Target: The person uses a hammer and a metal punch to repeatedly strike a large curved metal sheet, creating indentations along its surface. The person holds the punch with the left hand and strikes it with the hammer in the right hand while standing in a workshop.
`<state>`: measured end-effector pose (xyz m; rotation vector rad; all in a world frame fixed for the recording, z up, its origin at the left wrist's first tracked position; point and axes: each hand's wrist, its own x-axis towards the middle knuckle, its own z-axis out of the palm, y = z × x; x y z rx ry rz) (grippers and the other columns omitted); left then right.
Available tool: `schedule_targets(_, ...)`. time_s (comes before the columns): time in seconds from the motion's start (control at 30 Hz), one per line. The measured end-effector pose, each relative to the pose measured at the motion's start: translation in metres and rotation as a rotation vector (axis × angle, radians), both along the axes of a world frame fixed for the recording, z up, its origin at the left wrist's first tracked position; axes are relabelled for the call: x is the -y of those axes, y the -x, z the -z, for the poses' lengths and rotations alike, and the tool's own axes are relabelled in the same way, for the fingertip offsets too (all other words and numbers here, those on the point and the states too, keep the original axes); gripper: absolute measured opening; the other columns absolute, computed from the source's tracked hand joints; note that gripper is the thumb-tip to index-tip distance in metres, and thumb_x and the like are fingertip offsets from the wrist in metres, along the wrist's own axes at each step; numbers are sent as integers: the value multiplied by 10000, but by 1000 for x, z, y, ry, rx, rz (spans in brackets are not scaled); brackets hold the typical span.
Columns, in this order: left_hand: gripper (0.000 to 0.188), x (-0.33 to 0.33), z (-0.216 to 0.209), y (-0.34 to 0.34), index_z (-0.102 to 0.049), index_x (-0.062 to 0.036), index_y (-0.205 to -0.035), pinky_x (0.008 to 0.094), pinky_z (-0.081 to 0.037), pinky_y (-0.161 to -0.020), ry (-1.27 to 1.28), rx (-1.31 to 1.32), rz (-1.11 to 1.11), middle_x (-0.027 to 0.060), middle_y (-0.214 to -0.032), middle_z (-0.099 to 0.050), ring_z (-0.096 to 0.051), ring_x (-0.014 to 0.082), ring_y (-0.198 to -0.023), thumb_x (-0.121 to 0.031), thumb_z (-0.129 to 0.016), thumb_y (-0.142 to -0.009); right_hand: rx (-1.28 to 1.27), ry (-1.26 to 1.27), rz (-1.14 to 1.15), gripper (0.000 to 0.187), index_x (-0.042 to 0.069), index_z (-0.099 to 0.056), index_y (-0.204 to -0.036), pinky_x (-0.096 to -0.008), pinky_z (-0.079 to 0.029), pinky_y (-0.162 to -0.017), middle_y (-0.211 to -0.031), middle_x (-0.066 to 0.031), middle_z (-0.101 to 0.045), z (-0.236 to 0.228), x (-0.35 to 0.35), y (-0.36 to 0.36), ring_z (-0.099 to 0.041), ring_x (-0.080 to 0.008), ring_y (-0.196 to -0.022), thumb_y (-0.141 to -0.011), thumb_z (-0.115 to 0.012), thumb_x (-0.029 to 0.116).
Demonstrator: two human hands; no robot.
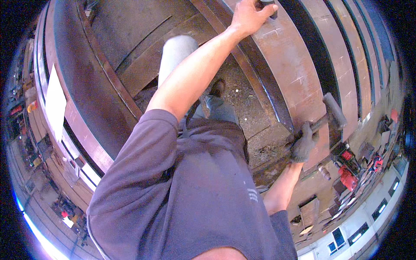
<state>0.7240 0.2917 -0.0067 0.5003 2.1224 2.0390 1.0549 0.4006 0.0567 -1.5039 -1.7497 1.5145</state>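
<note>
My left hand (250, 17), bare, reaches to the upper edge of the picture. Its fingers are closed round a short dark cylindrical piece (274, 14) over a rusty brown steel beam (288, 60); the top of the piece is cut off by the picture's edge. In a dark glove, my right hand (305, 145) grips the handle of a hammer (334, 111) near the beam's lower right end. The hammer's heavy dark head is raised beyond the glove. Pale cross-shaped marks show along the beam's flat face.
More steel beams (340, 65) run parallel on the right, with dark gaps between them. A curved-looking beam (93, 86) stands on the left. My leg (177, 56) is between beams, over a littered floor (242, 102). Red equipment (348, 177) sits at the lower right.
</note>
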Motion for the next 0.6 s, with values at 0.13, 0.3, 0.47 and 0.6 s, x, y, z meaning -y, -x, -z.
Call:
schedule_targets(0.13, 314, 3, -4, -3, -689, 8, -1072, 294, -540, -644, -20, 45, -15, 71, -881, -744, -674, 114, -724, -284, -733, -964, -207, 132, 38, 171, 106, -564, -864, -298, -371, -414, -617, 1, -512, 16, -10, -20, -458, -120, -457, -929, -702, 185)
schedule_targets(0.3, 327, 7, -3, 1, -694, 9, -1085, 296, -547, -677, -17, 12, 39, 71, -891, -746, -678, 114, -751, -295, -723, -968, -229, 117, -22, 167, 101, -564, -844, -297, -376, -409, -594, -4, -517, 22, -11, -26, -461, -120, -432, -934, -684, 175)
schedule_targets(0.47, 349, 10, -6, -3, -694, 18, -1089, 317, -554, -696, 47, -51, 23, 75, -882, -745, -685, 132, -766, -310, -711, -971, -240, 32, -102, 154, 80, -584, -871, -299, -381, -399, -578, -16, -533, 25, -9, -29, -489, -133, -417, -930, -680, 184)
schedule_targets(0.6, 355, 3, -3, -3, -701, 22, -1073, 319, -551, -698, 50, -88, 19, 83, -857, -740, -687, 139, -778, -319, -701, -974, -239, 35, -122, 153, 72, -598, -918, -301, -389, -392, -584, -28, -548, 33, -16, -35, -517, -144, -421, -940, -672, 204)
